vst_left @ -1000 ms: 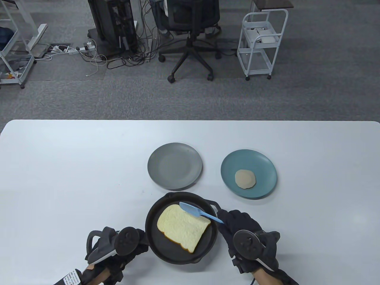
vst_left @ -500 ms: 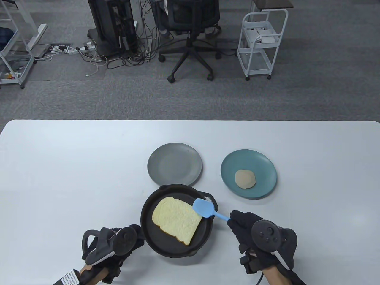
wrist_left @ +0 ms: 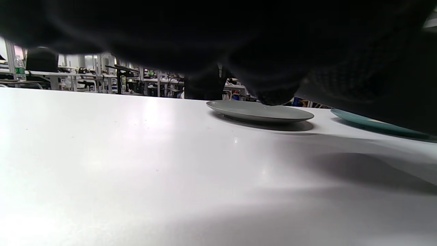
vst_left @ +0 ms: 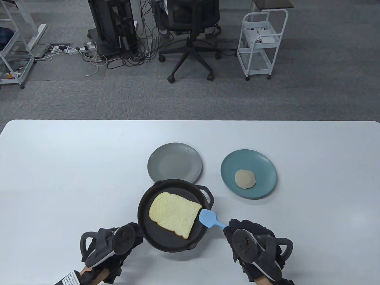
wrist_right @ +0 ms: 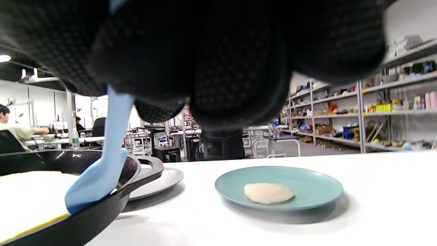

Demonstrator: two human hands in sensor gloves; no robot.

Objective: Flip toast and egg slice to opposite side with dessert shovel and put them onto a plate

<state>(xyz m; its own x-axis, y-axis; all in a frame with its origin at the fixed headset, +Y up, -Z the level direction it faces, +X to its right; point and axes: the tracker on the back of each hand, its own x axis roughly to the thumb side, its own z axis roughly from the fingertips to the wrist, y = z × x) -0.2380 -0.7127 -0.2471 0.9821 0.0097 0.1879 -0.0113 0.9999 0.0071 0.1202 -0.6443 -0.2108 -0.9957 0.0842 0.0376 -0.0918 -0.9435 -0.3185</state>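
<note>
A pale toast slice (vst_left: pixel 174 214) lies in the black pan (vst_left: pixel 166 243). My left hand (vst_left: pixel 130 234) grips the pan at its near-left rim; the handle is hidden under the glove. The pan's far edge overlaps the near rim of the grey plate (vst_left: pixel 175 161). My right hand (vst_left: pixel 234 231) holds the handle of the blue dessert shovel (vst_left: pixel 207 218), whose blade touches the toast's right edge inside the pan. In the right wrist view the shovel (wrist_right: pixel 102 177) slopes down onto the toast (wrist_right: pixel 30 194). The round egg slice (vst_left: pixel 245 179) lies on the teal plate (vst_left: pixel 261 166).
The white table (vst_left: pixel 74 178) stretches bare to the left and right. Beyond its far edge are an office chair (vst_left: pixel 190 26), a white cart (vst_left: pixel 261 44) and cables on the carpet. The grey plate (wrist_left: pixel 259 111) is bare.
The pan has shifted left and away with my left hand, onto the grey plate's near rim. The shovel blade has come off the toast's far edge to its right edge.
</note>
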